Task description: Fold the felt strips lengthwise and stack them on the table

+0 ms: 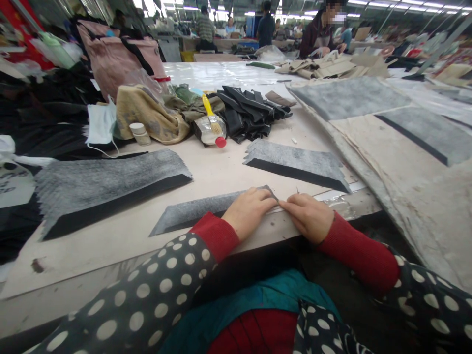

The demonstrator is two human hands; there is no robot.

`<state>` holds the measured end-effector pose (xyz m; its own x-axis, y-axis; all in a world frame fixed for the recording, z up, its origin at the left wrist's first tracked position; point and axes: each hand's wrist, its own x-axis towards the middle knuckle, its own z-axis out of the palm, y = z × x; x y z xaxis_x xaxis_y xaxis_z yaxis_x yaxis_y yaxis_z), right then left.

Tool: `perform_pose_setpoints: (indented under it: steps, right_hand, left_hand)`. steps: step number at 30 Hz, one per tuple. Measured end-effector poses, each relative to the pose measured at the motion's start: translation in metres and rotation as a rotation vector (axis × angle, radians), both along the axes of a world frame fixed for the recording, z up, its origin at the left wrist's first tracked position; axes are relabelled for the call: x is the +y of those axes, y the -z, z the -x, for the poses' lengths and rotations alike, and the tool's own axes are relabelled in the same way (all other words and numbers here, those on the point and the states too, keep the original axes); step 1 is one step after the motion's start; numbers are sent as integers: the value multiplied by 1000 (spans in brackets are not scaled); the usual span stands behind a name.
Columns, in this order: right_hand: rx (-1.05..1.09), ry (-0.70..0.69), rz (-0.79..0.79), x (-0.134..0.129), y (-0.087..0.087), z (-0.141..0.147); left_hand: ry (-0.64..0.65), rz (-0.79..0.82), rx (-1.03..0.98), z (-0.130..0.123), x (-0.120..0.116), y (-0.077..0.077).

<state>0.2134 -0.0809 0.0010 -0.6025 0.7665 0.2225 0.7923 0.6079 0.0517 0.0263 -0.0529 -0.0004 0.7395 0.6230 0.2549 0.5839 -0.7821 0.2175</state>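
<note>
A grey fabric strip (199, 209) with a black edge lies flat near the front of the table. My left hand (250, 209) rests over its right part, fingers bent and together on the end of the strip. The fingertips of my right hand (309, 214) are pressed together at that same end, meeting the left fingers. My hands cover the strip's right corner. A thin, small tip stands up behind my right hand; what it is I cannot make out. On the left is a fanned stack of grey pieces with black edges (114, 184), and a smaller stack (298, 162) lies beyond my hands.
Behind the stacks are a yellow-handled brush (211, 115) on a clear bottle with a red cap (220, 142), a small white jar (140, 133), a face mask (101, 123) and black scraps (250, 110). Layered sheets (383, 162) cover the right. A co-worker (320, 32) stands across the table.
</note>
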Motion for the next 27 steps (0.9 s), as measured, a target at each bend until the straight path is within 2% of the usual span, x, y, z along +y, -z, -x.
perform_pose_setpoints:
  steps: [4,7,10,15,19,24,27]
  right_hand:
    - [6,6,-8,0,-2,-2]
    - [170,-49,129,11,-3,-8]
    - [331,-40,221,25,-1,-10]
    - [395,-29,206,32,4,-3]
    - [327,-56,136,28,3,2]
    - [99,-57,51,26,1,6]
    - [-1,-45,6,26,0,10]
  left_hand:
    - [11,4,11,1,-1,-2]
    - [-5,-11,39,2,-3,-5]
    - [-55,-36,75,3,-6,-7]
    - [-69,-38,90,2,-7,-7]
    - [-66,-4,57,2,-5,-5]
    - [-21,69,-61,3,1,-3]
    - [-50,134,-122,4,4,-2]
